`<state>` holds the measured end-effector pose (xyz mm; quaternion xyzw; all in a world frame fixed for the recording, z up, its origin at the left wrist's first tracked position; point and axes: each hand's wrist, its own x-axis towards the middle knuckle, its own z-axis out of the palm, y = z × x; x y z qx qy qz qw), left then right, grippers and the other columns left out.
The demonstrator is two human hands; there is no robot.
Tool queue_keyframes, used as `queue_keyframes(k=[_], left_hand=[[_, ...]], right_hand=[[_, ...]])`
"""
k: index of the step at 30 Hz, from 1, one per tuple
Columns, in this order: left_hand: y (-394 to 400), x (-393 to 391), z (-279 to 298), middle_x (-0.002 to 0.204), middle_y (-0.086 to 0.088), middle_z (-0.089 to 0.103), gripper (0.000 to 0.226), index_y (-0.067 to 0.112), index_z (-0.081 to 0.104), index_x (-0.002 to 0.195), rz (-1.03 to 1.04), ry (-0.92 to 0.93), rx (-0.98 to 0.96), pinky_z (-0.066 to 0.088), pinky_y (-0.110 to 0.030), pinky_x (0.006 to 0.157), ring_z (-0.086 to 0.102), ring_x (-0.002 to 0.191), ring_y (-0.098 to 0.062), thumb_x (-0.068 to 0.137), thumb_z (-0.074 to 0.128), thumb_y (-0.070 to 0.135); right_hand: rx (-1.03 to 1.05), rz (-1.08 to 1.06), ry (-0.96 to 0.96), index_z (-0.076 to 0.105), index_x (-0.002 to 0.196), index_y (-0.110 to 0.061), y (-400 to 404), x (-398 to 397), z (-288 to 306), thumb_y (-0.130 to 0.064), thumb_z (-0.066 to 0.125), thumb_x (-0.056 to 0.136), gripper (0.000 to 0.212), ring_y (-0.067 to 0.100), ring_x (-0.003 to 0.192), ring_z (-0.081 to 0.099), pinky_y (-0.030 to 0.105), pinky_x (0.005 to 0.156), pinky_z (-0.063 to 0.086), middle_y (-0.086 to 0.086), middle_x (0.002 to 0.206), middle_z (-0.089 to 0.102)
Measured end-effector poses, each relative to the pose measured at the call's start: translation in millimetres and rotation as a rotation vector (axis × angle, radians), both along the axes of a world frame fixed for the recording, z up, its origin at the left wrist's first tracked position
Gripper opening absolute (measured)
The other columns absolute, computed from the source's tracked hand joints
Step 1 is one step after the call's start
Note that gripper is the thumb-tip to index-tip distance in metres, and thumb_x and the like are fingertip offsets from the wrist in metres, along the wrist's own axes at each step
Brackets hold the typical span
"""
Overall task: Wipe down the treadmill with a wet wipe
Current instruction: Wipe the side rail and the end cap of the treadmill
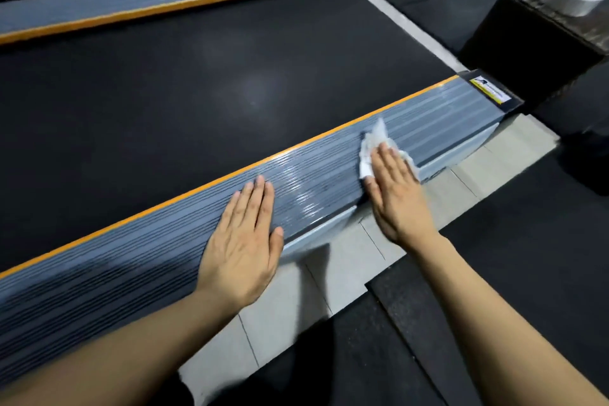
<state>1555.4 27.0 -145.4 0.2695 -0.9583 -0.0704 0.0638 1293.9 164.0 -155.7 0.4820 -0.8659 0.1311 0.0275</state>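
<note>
**Wet wipe pressed flat on treadmill side rail**

Head view: the treadmill (204,86) runs diagonally, long axis from lower left to upper right, black belt in the middle. The near side rail (164,241), grey, ribbed, with an orange strip along its belt edge, follows the same line. The right hand (397,189) has straight fingers laid flat, pressing a crumpled white wet wipe (374,145) onto the rail toward its far end; the wipe sticks out past the fingertips and at the thumb side. The left hand (245,241) lies palm down on the rail, fingers straight and together, holding nothing. Wet sheen on the ribs between the hands. A yellow warning label (489,89) sits on the rail's end cap. Grey floor tiles (346,260) lie beside the rail.
</note>
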Motion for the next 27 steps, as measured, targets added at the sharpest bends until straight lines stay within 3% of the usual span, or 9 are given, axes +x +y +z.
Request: queue_keyframes(k=[4,8,10,12,15,17,19,24,27], left_hand=[[-2,-2,3,0.171,-0.012,0.007,0.066,0.003,0.009,0.162,-0.016,-0.030,0.020,0.008,-0.040,0.128,0.004,0.159,-0.022,0.109,0.021,0.039],[9,-11,11,0.171,-0.012,0.009,0.067,0.003,0.012,0.162,0.072,-0.056,0.058,0.013,-0.045,0.128,0.005,0.159,-0.024,0.107,0.023,0.039],[19,-21,14,0.171,-0.013,0.010,0.067,0.003,0.014,0.162,0.186,-0.078,0.109,0.015,-0.049,0.127,0.008,0.159,-0.027,0.107,0.020,0.040],[27,-29,12,0.170,-0.015,0.011,0.068,0.001,0.014,0.161,0.267,-0.099,0.109,0.015,-0.051,0.127,0.011,0.158,-0.030,0.105,0.019,0.039],[32,-34,8,0.171,-0.016,0.006,0.069,0.002,0.007,0.162,0.313,-0.096,0.103,0.011,-0.050,0.128,0.008,0.158,-0.030,0.104,0.014,0.039],[34,-33,2,0.170,-0.014,-0.006,0.070,0.003,-0.004,0.161,0.314,-0.110,0.072,0.005,-0.047,0.128,-0.001,0.159,-0.028,0.103,0.006,0.041],[33,-33,4,0.170,-0.014,-0.006,0.070,0.003,-0.004,0.161,0.321,-0.084,0.073,0.005,-0.047,0.128,0.000,0.159,-0.028,0.103,0.007,0.041],[33,-31,4,0.171,-0.015,0.007,0.072,0.003,0.009,0.162,0.308,-0.121,0.091,0.012,-0.047,0.128,0.010,0.158,-0.028,0.100,0.011,0.040],[35,-33,15,0.170,-0.012,-0.009,0.073,0.005,-0.005,0.161,0.317,-0.182,0.141,0.001,-0.045,0.129,-0.003,0.159,-0.026,0.099,-0.002,0.043]], right_hand=[[0.015,-0.035,-0.054,0.031,0.155,0.000,-8,13,4,-0.046,0.019,0.106,0.068,0.028,0.155,0.017,0.051,0.123,0.018,0.017,0.164,0.024],[-0.012,0.407,-0.084,0.029,0.157,-0.004,2,79,12,-0.036,0.041,0.106,0.061,0.023,0.156,0.014,0.050,0.123,0.024,0.010,0.166,0.023],[0.008,0.473,-0.102,0.024,0.159,-0.008,4,84,21,-0.035,0.042,0.107,0.060,0.018,0.156,0.010,0.045,0.124,0.023,0.005,0.167,0.019],[0.007,0.446,-0.103,0.026,0.158,-0.008,4,71,19,-0.033,0.038,0.108,0.057,0.019,0.156,0.013,0.047,0.124,0.022,0.006,0.167,0.021],[0.010,0.228,-0.045,0.029,0.156,-0.002,2,37,6,-0.037,0.026,0.109,0.058,0.026,0.155,0.016,0.053,0.122,0.022,0.013,0.165,0.023],[0.028,0.054,-0.056,0.024,0.158,-0.002,-4,28,4,-0.040,0.022,0.110,0.061,0.026,0.156,0.010,0.052,0.123,0.020,0.014,0.167,0.017],[0.023,0.021,-0.048,0.023,0.157,0.000,-17,42,5,-0.040,0.021,0.109,0.063,0.028,0.156,0.007,0.052,0.124,0.017,0.017,0.167,0.015],[0.087,0.607,-0.090,0.028,0.157,-0.004,-47,77,19,-0.040,0.023,0.108,0.061,0.020,0.156,0.011,0.046,0.126,0.011,0.011,0.166,0.024],[0.125,0.584,-0.147,0.029,0.158,-0.007,-68,51,29,-0.046,0.014,0.104,0.068,0.021,0.156,0.013,0.040,0.127,0.005,0.009,0.166,0.024]])
